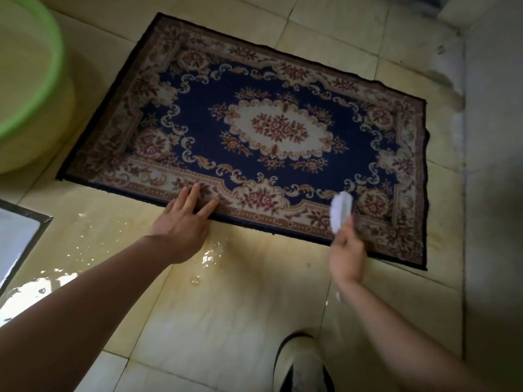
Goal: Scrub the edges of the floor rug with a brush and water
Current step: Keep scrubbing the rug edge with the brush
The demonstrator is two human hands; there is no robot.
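Head view: the floor rug point(283, 131) lies flat on the tiled floor point(226, 321), its long axis running from upper left, beside the green basin point(56, 58), down to the lower right. One long edge faces the person. The left hand point(184, 219) presses on that near border with straight, spread fingers. The right hand point(346, 256) grips a white brush point(341, 212) over the same border, nearer the right corner. The brush is blurred, but its length seems to point away from the person, toward the rug's middle, so it stands across the edge, not along it.

The main risk, as I judge it, is the water point(210, 254) pooled on the tiles just in front of the rug. A hard stroke could slide the rug over the slick floor if the flat hand eases off. The shoe point(297, 357) stands on the same wet tiles and could slip as the person leans forward. The right end of the rug looks wavy, so strokes across the edge there may curl or fray it. A wet grip could also let the brush twist loose
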